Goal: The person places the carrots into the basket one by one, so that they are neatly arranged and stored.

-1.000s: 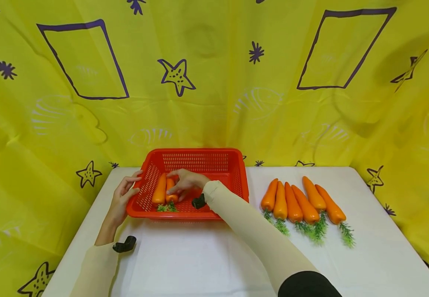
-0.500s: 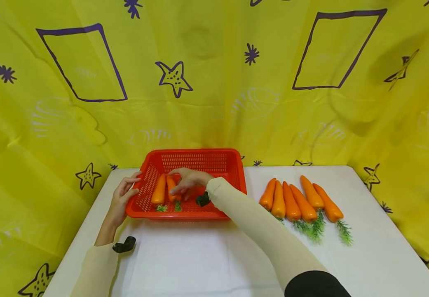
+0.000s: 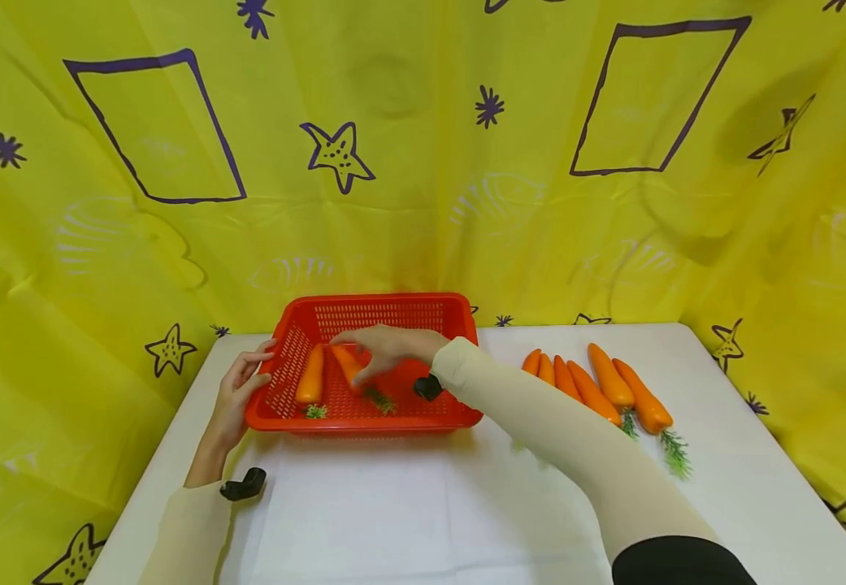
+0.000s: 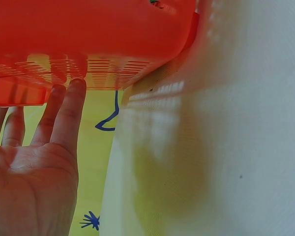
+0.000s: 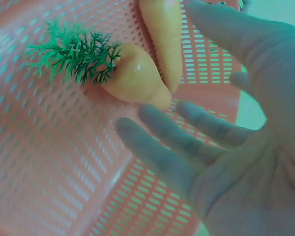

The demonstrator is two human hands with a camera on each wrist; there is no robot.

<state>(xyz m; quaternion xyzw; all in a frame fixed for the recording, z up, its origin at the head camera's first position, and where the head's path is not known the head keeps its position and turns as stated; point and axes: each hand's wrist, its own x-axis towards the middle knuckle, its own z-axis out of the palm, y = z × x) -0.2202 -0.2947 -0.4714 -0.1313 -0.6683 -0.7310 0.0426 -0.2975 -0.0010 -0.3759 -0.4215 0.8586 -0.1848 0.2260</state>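
A red plastic basket (image 3: pixel 386 424) holds two orange toy carrots with green tops. One carrot (image 3: pixel 310 378) lies along the left side, and the slanted carrot (image 3: pixel 347 366) is just right of it. My right hand (image 3: pixel 396 348) is inside the basket over the slanted carrot. In the right wrist view its fingers (image 5: pixel 160 130) are spread, their tips close to the carrot's narrow end (image 5: pixel 160 96), with nothing gripped. My left hand (image 3: pixel 232 394) touches the basket's left side, with fairly straight fingers (image 4: pixel 69 115) against the slotted outer wall.
Several more carrots (image 3: pixel 601 382) lie in a row on the white table (image 3: pixel 364 512) to the right, partly hidden by the right sleeve. A yellow patterned curtain (image 3: pixel 408 227) hangs close behind the basket.
My right hand has shifted right inside the basket. The carrot under it has turned from nearly parallel to slanted, its green top swinging right. My left hand stays at the basket's side.
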